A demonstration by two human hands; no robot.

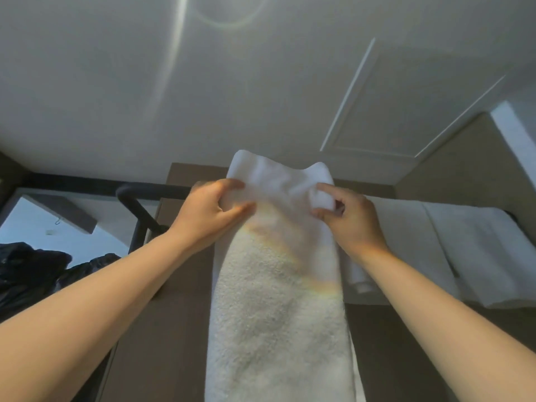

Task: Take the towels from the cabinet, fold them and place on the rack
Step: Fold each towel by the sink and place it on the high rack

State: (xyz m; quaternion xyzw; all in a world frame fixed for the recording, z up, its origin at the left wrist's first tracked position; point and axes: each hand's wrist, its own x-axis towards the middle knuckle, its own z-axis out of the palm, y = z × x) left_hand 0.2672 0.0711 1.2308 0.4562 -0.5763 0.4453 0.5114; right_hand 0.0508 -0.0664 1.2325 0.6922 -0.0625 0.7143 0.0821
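A long white folded towel hangs down the middle of the view, its top end raised in front of the brown wall. My left hand pinches the towel's upper left corner between thumb and fingers. At the upper right corner my right hand grips the cloth with curled fingers. Both arms reach up from the lower corners. The black rack bar runs behind the left hand; what lies behind the towel is hidden.
Folded white towels lie to the right of the held towel. Black rack tubing bends down at the left, above a dark crumpled bag. White ceiling with a panel frame fills the top.
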